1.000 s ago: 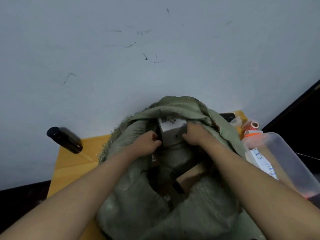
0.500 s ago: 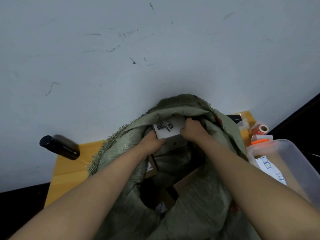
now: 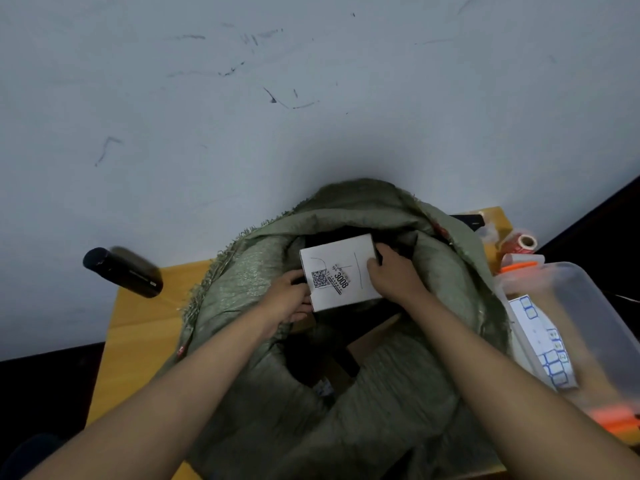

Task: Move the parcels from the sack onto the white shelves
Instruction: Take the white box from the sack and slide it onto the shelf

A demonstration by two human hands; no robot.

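I see both hands on 1 white parcel [image 3: 341,271] at the mouth of the green sack [image 3: 398,393]. Left hand [image 3: 289,299] grips its left edge, right hand [image 3: 394,275] grips the right side. Label reads 3008, QR code beside it. Sack sits on a wooden table [image 3: 138,327]. Black cylinder [image 3: 123,271] to the left, clear plastic bin [image 3: 571,323] to the right.

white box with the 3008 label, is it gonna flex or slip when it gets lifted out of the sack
The white box probably stays stiff: its edges look straight and flat under the grip. It seems light for its size, since the left hand and right hand hold it only at its sides. The smooth faces might slip a little. It should clear the sack without snagging.
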